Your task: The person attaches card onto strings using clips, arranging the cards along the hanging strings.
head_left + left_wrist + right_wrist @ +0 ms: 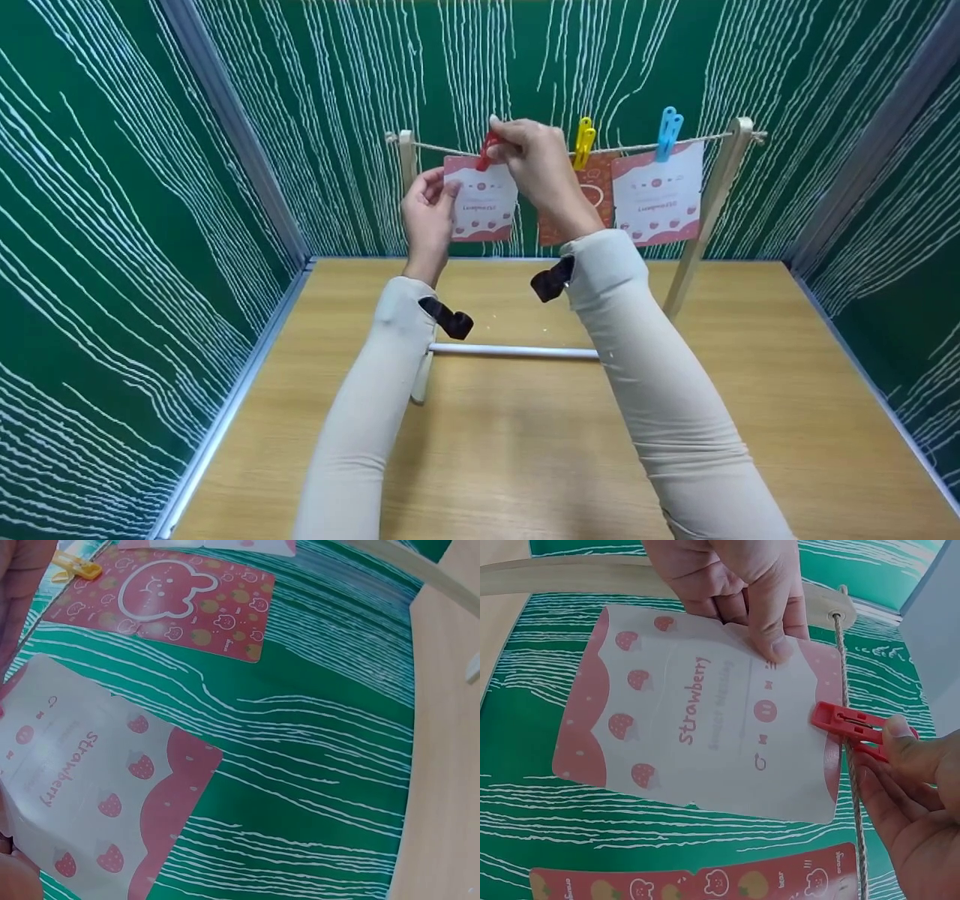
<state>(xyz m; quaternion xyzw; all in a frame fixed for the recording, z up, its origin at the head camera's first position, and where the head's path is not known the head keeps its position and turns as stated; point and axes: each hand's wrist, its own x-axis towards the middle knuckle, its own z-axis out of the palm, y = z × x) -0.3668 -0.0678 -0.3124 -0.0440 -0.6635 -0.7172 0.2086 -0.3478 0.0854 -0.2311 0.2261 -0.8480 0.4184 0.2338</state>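
Observation:
In the head view my left hand (429,221) pinches the left edge of a white and pink strawberry card (484,210), thumb in front. My right hand (541,161) pinches a red clothespin (486,150) at the card's top edge. The right wrist view shows the red clothespin (847,726) over the rope (853,787) and the card's edge, thumb on its handle. To the right hang a red patterned card (551,225) under a yellow clothespin (584,142) and another strawberry card (657,196) under a blue clothespin (670,135). My right forearm hides part of the red card.
A wooden frame holds the rope, with its right post (709,210) leaning and its left post (407,157) behind my left hand. A white crossbar (517,351) runs low over the wooden table (517,442). Green walls (360,90) with white streaks surround it.

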